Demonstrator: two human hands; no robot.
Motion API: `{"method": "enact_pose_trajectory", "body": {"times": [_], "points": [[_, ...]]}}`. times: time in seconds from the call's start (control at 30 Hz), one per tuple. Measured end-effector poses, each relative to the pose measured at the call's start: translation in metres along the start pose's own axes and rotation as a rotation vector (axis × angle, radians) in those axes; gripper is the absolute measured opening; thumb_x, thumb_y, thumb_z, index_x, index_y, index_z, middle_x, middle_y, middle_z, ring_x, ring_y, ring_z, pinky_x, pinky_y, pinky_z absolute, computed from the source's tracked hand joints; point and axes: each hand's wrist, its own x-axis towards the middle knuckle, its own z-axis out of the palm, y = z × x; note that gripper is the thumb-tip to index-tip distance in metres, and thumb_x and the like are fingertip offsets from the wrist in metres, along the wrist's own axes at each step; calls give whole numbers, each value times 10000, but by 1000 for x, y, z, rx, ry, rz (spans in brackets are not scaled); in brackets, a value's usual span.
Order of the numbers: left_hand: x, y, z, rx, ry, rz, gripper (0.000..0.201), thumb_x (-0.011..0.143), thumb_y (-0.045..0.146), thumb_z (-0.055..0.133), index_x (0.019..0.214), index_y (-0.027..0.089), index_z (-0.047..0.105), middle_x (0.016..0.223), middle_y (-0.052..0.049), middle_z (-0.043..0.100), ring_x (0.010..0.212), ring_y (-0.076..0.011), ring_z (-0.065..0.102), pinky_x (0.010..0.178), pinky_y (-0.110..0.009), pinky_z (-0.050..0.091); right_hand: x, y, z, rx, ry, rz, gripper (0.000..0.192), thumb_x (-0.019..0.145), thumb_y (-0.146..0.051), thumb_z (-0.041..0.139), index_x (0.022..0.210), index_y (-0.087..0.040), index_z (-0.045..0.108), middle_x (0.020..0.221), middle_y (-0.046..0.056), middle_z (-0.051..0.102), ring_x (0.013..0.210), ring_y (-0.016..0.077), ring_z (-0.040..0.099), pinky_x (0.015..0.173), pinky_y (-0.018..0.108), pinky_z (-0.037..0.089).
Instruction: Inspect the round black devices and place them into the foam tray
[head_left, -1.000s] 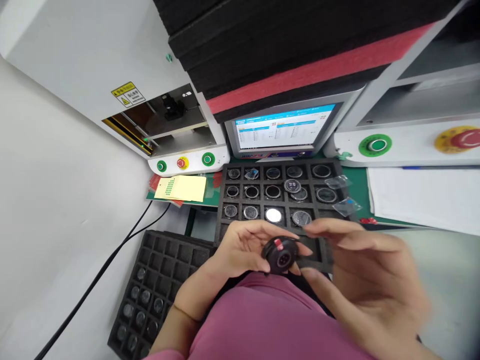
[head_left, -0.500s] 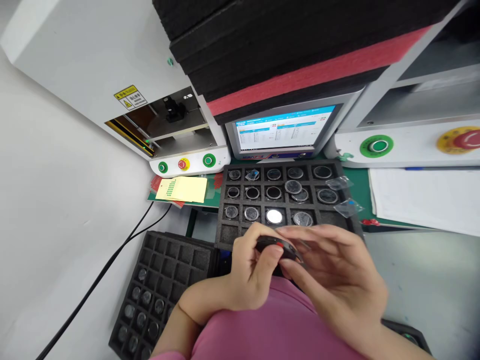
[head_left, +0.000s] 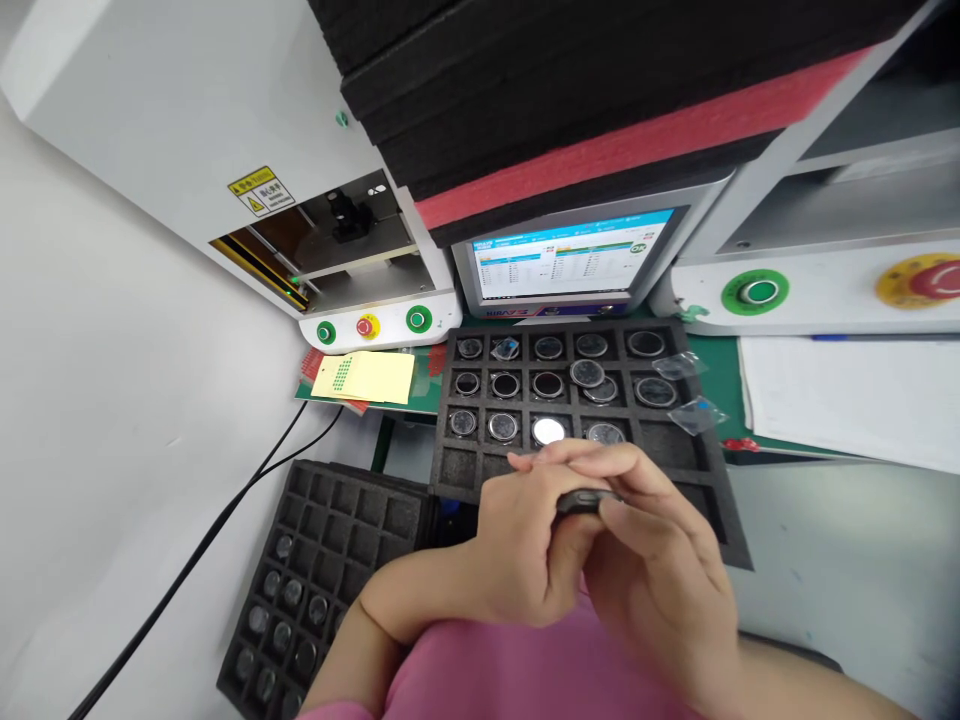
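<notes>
Between both hands is a black round watch case (head_left: 586, 502), seen edge-on. My left hand (head_left: 525, 535) is closed round its left side, fingers over the top and thumb below. On the right side my right hand (head_left: 664, 560) grips the same case with thumb and fingers. Much of the case is hidden by the fingers. Just beyond the hands lies a black foam tray (head_left: 457, 466) with round watch cases in its pockets. A bright white watch face (head_left: 548, 431) sits near my fingertips, and one loose disc (head_left: 586, 374) rests over a divider.
A second foam tray (head_left: 330, 545) with several watch cases is at lower left. Behind stand a monitor (head_left: 562, 260) and machines with green buttons (head_left: 761, 291). Black and red foam (head_left: 637, 140) overhangs. Clear film (head_left: 697, 415), yellow cards (head_left: 375, 377) and white paper (head_left: 847, 390) lie around.
My right hand has closed in on the watch case, and the case has turned and shifted slightly right. Its red spot no longer shows. A green OK mark has appeared on the monitor.
</notes>
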Motion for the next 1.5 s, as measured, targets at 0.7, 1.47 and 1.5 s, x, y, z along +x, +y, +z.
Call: {"method": "enact_pose_trajectory", "body": {"times": [0.7, 1.47, 1.5], "points": [[4, -4, 8, -1260, -84, -757, 461, 825, 587, 604, 711, 146, 530, 499, -10, 529, 498, -135, 545, 509, -246, 425, 10, -3, -31, -472, -271, -611, 738, 590, 35, 729, 1197, -363, 591, 1091, 25, 712, 997, 255, 691, 959, 516, 555], [1, 0, 14, -1533, -58, -763, 309, 824, 438, 604, 723, 149, 559, 477, 1, 478, 495, -128, 441, 517, -269, 310, 13, 4, -27, -279, -188, -507, 429, 685, -221, 868, 1041, -308, 644, 977, 26, 737, 885, 193, 718, 863, 339, 607], [1, 0, 14, -1530, -57, -775, 312, 814, 444, 605, 713, 152, 559, 474, 3, 473, 494, -128, 438, 515, -270, 307, 14, 5, -27, -288, -190, -511, 421, 693, -230, 864, 1040, -303, 637, 987, 30, 735, 889, 193, 718, 826, 324, 616]]}}
